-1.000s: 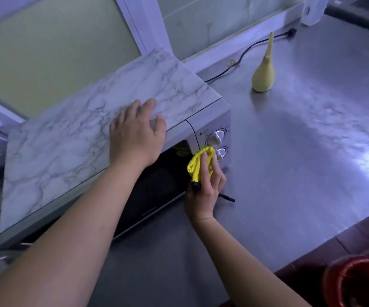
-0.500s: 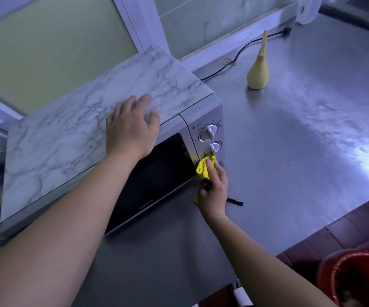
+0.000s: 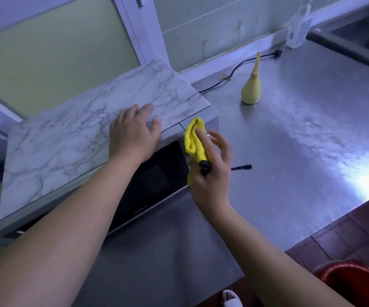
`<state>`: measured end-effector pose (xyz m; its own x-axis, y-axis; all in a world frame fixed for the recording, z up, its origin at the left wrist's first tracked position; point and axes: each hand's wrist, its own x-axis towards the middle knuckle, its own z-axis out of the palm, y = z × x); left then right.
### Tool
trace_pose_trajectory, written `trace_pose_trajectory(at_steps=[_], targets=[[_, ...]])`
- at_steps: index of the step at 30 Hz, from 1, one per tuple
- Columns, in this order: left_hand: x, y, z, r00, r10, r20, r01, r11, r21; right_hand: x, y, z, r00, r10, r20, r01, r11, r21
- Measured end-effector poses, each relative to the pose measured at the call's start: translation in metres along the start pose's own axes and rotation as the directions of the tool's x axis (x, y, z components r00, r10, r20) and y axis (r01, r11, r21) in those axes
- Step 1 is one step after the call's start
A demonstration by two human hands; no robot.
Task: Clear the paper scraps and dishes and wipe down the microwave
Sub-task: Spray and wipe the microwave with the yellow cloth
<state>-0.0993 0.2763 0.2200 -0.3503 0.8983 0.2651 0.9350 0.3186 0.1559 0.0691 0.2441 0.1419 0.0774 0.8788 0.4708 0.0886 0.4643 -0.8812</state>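
Steel counter [image 3: 289,162] w/ microwave [image 3: 68,140]; window frame [image 3: 143,29] behind.

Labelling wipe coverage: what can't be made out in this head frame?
- knobs on the microwave: head view, hidden behind the yellow cloth and the right hand.
- door lettering: head view, too small and blurred to read.
- red bucket: cut off by the bottom right edge, contents unseen.
- Microwave top under the left hand: covered by the palm.
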Motion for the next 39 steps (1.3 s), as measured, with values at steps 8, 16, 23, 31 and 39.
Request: trace_pose_trajectory(at_steps=[8,16,23,31,39], targets=[[0.002,-0.005,0.004,1.000,0.021,-0.020,-0.021,1.000,-0.003,-0.037,0.074,0.036,0.998,-0.062,-0.005,0.057,0.944,-0.326],[0.001,-0.006,0.004,1.000,0.016,-0.010,-0.016,1.000,-0.009,-0.076,0.124,0.013,0.874,0.475,0.103,-0.442,0.865,-0.238],[0.001,-0.006,0.004,1.000,0.008,-0.002,-0.008,1.000,-0.007,-0.024,0.091,-0.026,0.536,0.843,0.045,-0.812,0.501,0.299],[0.000,-0.004,0.004,1.000,-0.001,0.000,0.001,1.000,-0.006,0.047,0.037,-0.036,0.998,0.055,-0.036,-0.049,0.988,0.147],[0.000,-0.003,0.004,1.000,-0.009,-0.012,0.009,1.000,-0.006,0.018,0.075,-0.007,0.977,-0.207,0.043,0.212,0.960,-0.185]])
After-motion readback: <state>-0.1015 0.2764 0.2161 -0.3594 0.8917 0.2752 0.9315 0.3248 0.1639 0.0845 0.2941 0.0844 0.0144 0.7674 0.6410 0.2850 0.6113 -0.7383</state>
